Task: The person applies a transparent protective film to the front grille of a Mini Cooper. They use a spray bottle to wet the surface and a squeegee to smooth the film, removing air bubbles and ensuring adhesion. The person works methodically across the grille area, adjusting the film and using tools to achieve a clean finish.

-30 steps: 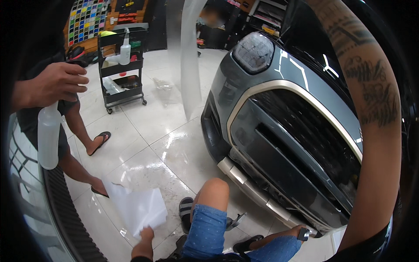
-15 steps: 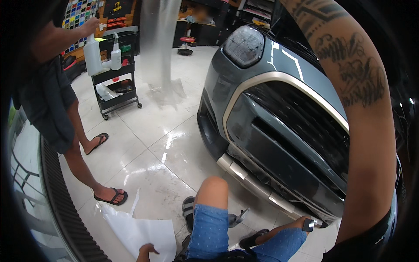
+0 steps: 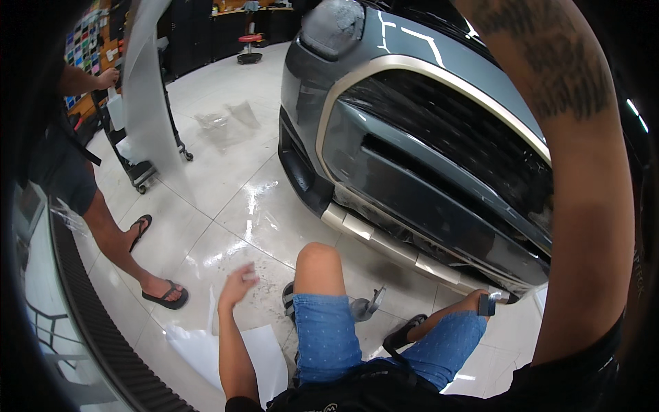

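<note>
My left hand [image 3: 239, 283] is lifted over the tiled floor beside my bent knee. Its fingers look apart and hold nothing, though motion blurs them. A white sheet [image 3: 268, 350] lies on the floor below that forearm. My right arm [image 3: 583, 206], tattooed, reaches up past the car's front, and its hand is beyond the upper edge. The grey car [image 3: 412, 185] fills the middle and right, with a pale trim band [image 3: 327, 130] around its dark grille. Wrinkled clear film shows along the lower bumper [image 3: 391, 244].
At left stands a person in dark shorts [image 3: 62, 178], one hand near a white bottle [image 3: 115, 110]. A tall clear film sheet [image 3: 147, 96] hangs before the black cart [image 3: 141, 180]. Crumpled film [image 3: 226, 123] and a red-topped stool [image 3: 250, 48] are farther back.
My left hand has risen from near the white sheet. My view has shifted, moving the car left and up in it. The hanging film has swung left across the cart.
</note>
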{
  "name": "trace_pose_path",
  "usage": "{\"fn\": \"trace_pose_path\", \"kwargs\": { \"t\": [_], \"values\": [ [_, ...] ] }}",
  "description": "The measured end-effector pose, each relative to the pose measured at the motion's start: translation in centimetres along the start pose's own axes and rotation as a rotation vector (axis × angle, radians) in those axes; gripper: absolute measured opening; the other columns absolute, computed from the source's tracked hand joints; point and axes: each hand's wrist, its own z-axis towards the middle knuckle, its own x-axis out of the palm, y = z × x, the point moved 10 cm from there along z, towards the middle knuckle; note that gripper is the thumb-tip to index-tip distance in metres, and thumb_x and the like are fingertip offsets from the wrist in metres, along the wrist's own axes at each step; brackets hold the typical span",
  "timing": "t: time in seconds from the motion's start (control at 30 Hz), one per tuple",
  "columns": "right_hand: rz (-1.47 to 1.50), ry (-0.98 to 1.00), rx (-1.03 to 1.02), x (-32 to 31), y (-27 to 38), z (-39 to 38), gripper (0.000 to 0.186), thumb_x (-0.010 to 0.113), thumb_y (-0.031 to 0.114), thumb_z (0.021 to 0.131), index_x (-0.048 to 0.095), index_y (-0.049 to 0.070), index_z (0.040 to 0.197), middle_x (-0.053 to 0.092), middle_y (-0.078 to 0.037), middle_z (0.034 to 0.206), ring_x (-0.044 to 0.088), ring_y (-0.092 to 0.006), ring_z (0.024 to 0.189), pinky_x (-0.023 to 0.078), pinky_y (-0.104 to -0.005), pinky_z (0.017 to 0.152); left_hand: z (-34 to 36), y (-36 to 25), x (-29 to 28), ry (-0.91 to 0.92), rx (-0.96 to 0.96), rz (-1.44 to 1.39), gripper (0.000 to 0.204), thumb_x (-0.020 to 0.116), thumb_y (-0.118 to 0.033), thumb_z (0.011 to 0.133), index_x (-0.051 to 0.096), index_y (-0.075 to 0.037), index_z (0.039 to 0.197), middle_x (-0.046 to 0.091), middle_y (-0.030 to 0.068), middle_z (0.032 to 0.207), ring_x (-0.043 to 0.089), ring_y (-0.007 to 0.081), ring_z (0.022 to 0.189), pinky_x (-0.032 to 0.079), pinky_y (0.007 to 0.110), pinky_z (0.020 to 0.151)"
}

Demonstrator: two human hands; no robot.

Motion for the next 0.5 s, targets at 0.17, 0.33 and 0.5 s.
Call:
{"fn": "trace_pose_path", "kwargs": {
  "t": [0.17,0.33,0.5],
  "values": [
    [-0.522,0.040,-0.039,-5.6,1.6,-13.0,0.032,0.055,0.033,0.099,0.063,0.003,0.105,0.065,-0.008,0.090,0.065,-0.0137,0.073,0.054,-0.0274,0.061,-1.8,-26.7,-15.8,-1.362,0.796,0.290,0.073,0.092,-0.019,0.064,0.051,-0.006,0.123,0.051,0.0120,0.107,0.050,0.0321,0.105,0.041,0.039,0.091],
    [-0.789,0.129,0.014,-3.1,1.0,-24.6,0.025,0.065,0.018,0.091,0.059,0.004,0.110,0.065,-0.009,0.103,0.064,-0.0158,0.078,0.048,-0.0255,0.064,7.1,-36.7,-29.4,-1.526,0.473,0.617,0.106,0.092,-0.029,0.061,0.031,-0.021,0.148,0.033,0.0138,0.140,0.031,0.0359,0.134,0.033,0.056,0.099],
    [-0.532,-0.011,0.348,-6.9,-4.8,-32.1,0.036,0.070,0.003,0.084,0.057,0.000,0.117,0.064,-0.012,0.100,0.068,-0.0192,0.085,0.053,-0.0285,0.069,15.7,-33.7,-36.8,-1.512,0.256,0.580,0.100,0.087,-0.023,0.065,0.032,-0.022,0.148,0.032,0.0141,0.145,0.034,0.0358,0.134,0.036,0.057,0.098]
  ]
}}
